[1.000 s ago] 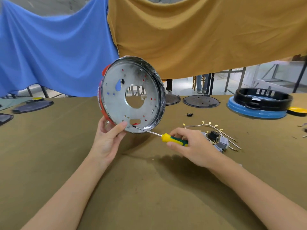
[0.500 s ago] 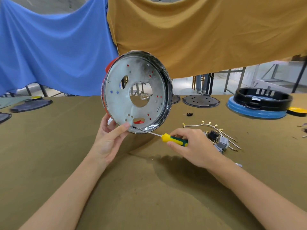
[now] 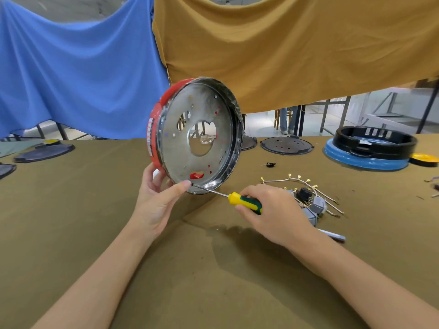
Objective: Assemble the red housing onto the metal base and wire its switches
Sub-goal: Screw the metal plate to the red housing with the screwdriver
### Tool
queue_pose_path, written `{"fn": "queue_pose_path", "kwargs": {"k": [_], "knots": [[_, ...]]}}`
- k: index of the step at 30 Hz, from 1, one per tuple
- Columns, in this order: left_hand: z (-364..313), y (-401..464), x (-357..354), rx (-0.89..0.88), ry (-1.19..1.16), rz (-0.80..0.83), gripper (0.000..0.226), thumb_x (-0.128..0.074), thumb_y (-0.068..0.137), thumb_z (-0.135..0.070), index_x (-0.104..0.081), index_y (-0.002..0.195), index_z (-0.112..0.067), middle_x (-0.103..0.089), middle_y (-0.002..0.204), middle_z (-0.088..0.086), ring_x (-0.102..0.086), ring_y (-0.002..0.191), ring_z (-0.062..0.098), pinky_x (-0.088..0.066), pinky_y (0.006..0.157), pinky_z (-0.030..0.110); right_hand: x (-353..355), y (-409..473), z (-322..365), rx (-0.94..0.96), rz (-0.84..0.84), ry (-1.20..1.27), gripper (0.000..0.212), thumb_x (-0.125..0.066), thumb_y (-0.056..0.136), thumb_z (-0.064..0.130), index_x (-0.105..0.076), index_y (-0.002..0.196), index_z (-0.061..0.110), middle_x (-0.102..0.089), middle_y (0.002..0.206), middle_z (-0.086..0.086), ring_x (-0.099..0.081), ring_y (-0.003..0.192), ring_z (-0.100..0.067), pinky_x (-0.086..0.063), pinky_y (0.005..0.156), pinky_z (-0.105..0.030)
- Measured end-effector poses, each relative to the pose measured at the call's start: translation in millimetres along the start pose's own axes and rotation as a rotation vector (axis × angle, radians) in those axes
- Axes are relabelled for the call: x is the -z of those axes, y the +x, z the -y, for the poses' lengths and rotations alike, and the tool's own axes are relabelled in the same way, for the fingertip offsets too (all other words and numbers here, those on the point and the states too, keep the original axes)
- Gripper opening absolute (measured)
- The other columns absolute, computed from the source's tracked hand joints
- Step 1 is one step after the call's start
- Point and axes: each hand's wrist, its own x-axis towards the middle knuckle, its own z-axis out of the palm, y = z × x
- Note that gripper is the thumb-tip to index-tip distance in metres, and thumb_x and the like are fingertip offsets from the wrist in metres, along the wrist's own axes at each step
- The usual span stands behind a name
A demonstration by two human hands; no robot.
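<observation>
The round, shiny metal base [image 3: 202, 136], pierced by a large centre hole and many small holes, is held up on edge above the olive-brown cloth-covered table [image 3: 95, 210], its flat face turned toward the camera, with the red plastic housing [image 3: 155, 129] fitted behind it and showing as a red band along its left rim. The left hand [image 3: 156, 200] grips the lower left edge of this base, fingers curled behind the housing and the thumb laid across the front rim. The right hand [image 3: 273, 212], just right of the base and below it, is wrapped round the yellow-and-green handle of a screwdriver [image 3: 244, 202]; the thin steel shaft runs up and left, and its tip meets the bottom rim of the base right beside the left thumb. Near the base, to its right and partly hidden by the right hand, a bundle of grey switches with pale wires and brass terminals [image 3: 313, 198] lies on the table. A small black part [image 3: 270, 164] lies between that bundle and the base. Farther right of the base a black ring sits on a blue round housing [image 3: 370, 150], and a dark perforated disc [image 3: 286, 145] lies flat behind the base. Blue cloth [image 3: 71, 67] and mustard cloth [image 3: 297, 48] hang behind it.
</observation>
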Motion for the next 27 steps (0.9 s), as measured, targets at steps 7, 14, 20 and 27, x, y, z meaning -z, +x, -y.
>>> {"fn": "queue_pose_path", "kwargs": {"k": [7,14,20,27], "knots": [[1.4,-3.6,-3.3,-0.056,0.112,-0.045,0.077,-0.077,0.062,0.002,-0.048,0.13,-0.016,-0.057,0.139,0.015,-0.058,0.126,0.035,-0.046,0.107,0.052,-0.1,-8.7,23.5,0.139,-0.076,-0.176,0.021,-0.064,0.08,0.026,-0.058,0.096,0.015,-0.049,0.096,-0.001,-0.052,0.054,-0.021,-0.045,0.044,-0.033],[-2.4,-0.4,0.3,-0.011,0.039,-0.147,0.07,-0.079,0.065,-0.006,-0.049,0.128,-0.017,-0.059,0.137,0.017,-0.07,0.104,0.02,-0.06,0.086,0.033,1.0,-7.1,25.7,0.176,-0.182,0.081,0.014,-0.071,0.081,0.01,-0.062,0.092,0.014,-0.059,0.089,0.003,-0.052,0.065,-0.013,-0.042,0.057,-0.025],[3.6,-1.9,1.5,-0.036,0.141,-0.094,0.073,-0.081,0.062,-0.008,-0.05,0.127,-0.019,-0.067,0.126,0.005,-0.064,0.119,0.03,-0.053,0.098,0.044,2.7,0.8,23.2,-0.405,-0.168,0.758,0.014,-0.073,0.087,0.023,-0.062,0.079,0.017,-0.066,0.073,0.003,-0.067,0.057,-0.019,-0.049,0.048,-0.03],[1.8,2.9,2.6,0.003,0.035,-0.181,0.069,-0.082,0.063,-0.01,-0.051,0.125,-0.016,-0.065,0.129,0.015,-0.072,0.103,0.023,-0.06,0.079,0.031,8.0,1.3,12.4,-0.161,0.056,0.514,0.028,-0.074,0.073,0.011,-0.057,0.086,0.031,-0.061,0.084,0.011,-0.056,0.073,-0.007,-0.043,0.065,-0.018]]}}
